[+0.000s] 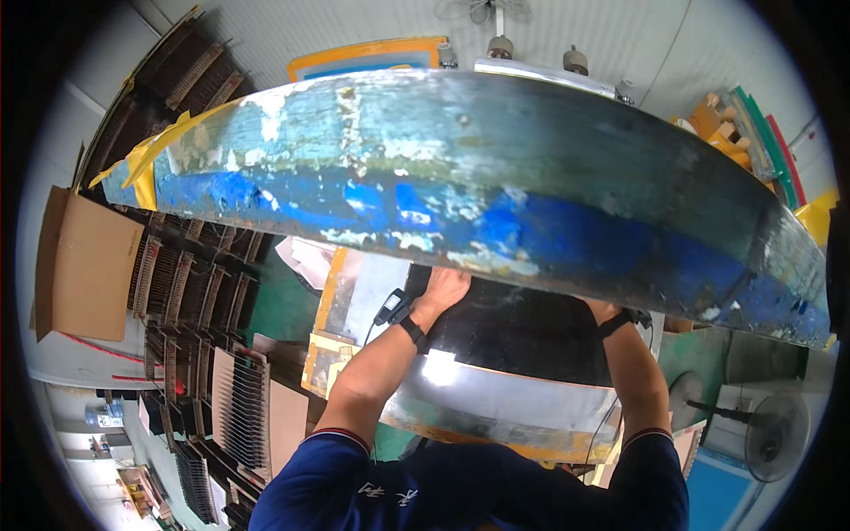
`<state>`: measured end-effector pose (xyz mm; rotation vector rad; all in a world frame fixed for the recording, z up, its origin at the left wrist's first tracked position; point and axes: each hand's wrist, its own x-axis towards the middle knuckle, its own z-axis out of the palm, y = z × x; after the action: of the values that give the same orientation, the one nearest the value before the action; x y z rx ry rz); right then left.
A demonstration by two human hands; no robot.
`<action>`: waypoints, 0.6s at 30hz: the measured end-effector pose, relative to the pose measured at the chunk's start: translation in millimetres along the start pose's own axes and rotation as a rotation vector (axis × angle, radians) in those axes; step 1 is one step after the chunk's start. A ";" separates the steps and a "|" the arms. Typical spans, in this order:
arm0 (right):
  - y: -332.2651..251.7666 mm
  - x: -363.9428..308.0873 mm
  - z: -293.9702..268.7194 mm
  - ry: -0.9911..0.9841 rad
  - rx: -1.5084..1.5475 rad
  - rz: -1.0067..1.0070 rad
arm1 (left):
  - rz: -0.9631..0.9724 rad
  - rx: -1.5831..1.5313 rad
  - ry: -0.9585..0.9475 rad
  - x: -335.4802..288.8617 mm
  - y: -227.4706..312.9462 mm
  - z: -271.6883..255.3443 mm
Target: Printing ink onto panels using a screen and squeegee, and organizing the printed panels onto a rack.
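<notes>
A long paint-stained beam [584, 230], blue and grey-green with white patches, spans the view above my hands and hides part of them. Below it, a glossy black panel [522, 332] lies on a pale work surface [505, 389]. My left hand [449, 288] is at the panel's left side, its fingers curled in; the beam's lower edge covers what they may hold. At the panel's right side is my right hand [604, 310], mostly behind the beam, with its fingers out of sight. Both wrists wear black straps, the left with a small device [390, 305].
Dark slotted racks [199, 301] line the left side beside a cardboard box [93, 265]. A round fan [776, 438] stands at the right. Yellow tape [142, 168] wraps the beam's left end. Orange-framed screens [367, 57] lean behind it.
</notes>
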<state>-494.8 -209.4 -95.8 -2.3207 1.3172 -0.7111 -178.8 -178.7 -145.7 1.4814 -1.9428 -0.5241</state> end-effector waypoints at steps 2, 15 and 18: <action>2.6 2.4 -0.1 0.017 -0.010 -0.097 | 0.065 -0.020 0.046 1.2 1.8 0.6; 10.6 3.7 4.2 0.056 0.075 -0.057 | 0.197 -0.037 0.142 0.8 23.1 -13.1; 9.5 3.8 5.1 0.078 0.126 -0.054 | 0.195 -0.003 0.133 -0.5 22.1 -12.4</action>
<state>-496.6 -217.0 -104.2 -2.2559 1.2095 -0.8845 -185.7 -171.1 -122.6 1.2738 -1.9536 -0.3334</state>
